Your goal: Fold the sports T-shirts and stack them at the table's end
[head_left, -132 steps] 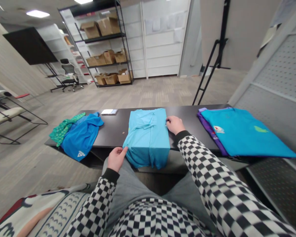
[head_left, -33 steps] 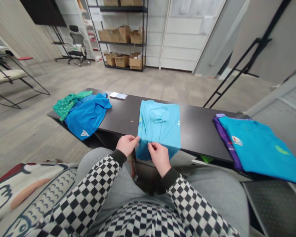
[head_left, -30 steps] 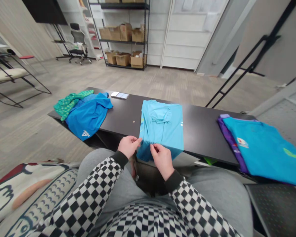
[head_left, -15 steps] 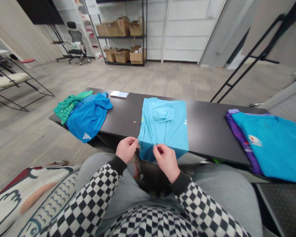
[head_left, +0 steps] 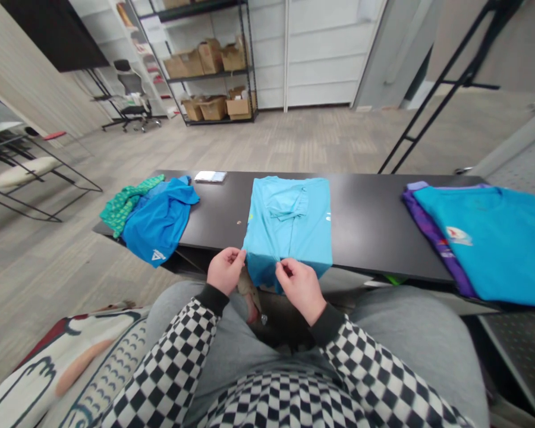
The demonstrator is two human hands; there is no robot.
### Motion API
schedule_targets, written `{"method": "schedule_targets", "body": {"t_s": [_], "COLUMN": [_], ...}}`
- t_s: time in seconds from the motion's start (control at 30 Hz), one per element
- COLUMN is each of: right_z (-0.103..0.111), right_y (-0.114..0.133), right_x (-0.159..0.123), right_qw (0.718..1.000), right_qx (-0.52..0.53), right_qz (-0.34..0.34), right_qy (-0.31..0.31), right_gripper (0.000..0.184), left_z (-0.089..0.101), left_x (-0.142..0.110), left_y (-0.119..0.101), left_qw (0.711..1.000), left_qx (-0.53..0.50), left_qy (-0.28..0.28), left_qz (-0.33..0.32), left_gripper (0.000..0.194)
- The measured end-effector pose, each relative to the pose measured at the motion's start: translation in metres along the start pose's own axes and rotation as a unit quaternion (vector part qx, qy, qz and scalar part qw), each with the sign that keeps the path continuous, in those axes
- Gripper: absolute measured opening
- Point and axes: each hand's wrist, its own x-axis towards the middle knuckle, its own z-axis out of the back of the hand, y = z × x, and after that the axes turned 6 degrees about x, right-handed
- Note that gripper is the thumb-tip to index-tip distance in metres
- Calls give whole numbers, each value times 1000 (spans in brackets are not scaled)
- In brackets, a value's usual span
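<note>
A light blue shirt [head_left: 310, 232] lies partly folded on the dark table, with a sleeve laid across its middle and its lower part hanging over the front edge. My left hand [head_left: 225, 270] pinches the shirt's left edge near the table's front. Lower on the cloth, my right hand [head_left: 299, 286] is closed in a pinch on the hanging part, pulling small creases toward its fingertips. Both hands are just in front of the table edge, above my knees.
On the left of the table [head_left: 365, 232] lie a crumpled blue shirt [head_left: 163, 217] and a green patterned cloth [head_left: 127, 202]. A phone [head_left: 210, 177] rests near the back edge. Folded blue [head_left: 508, 244] and purple shirts [head_left: 434, 249] are stacked at the right. Metal shelving [head_left: 205, 77] stands beyond.
The camera view has tilted and shifted slightly. Both hands keep their pinch on the light blue shirt, which lies almost as before.
</note>
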Motion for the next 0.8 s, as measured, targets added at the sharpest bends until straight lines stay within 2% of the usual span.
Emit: {"method": "schedule_targets", "body": {"t_s": [0.13,0.23,0.37,0.5,0.67,0.8], "right_z": [1,1,4,10,14,15], "right_y": [-4,-5,-5,-5,-7,-7], "right_x": [-1,-1,0,2,3,2], "right_qw": [1000,1000,999,998,997,996], "right_qx": [-9,-18,-26,-43,-70,-84], "right_qz": [9,16,22,24,5,-12], "right_qy": [1,11,23,30,18,7], "right_gripper": [31,33,40,48,51,49], "left_z": [5,2,-4,1,10,10], "left_x": [-1,-3,-2,-4,-2,1], "left_y": [3,3,-5,-9,0,10], "left_qw": [999,998,999,997,998,998], "left_qx": [22,57,-2,-39,-10,34], "left_qy": [-33,-8,25,38,38,50], "left_qz": [16,25,46,47,39,26], "left_gripper": [51,50,54,63,62,58]}}
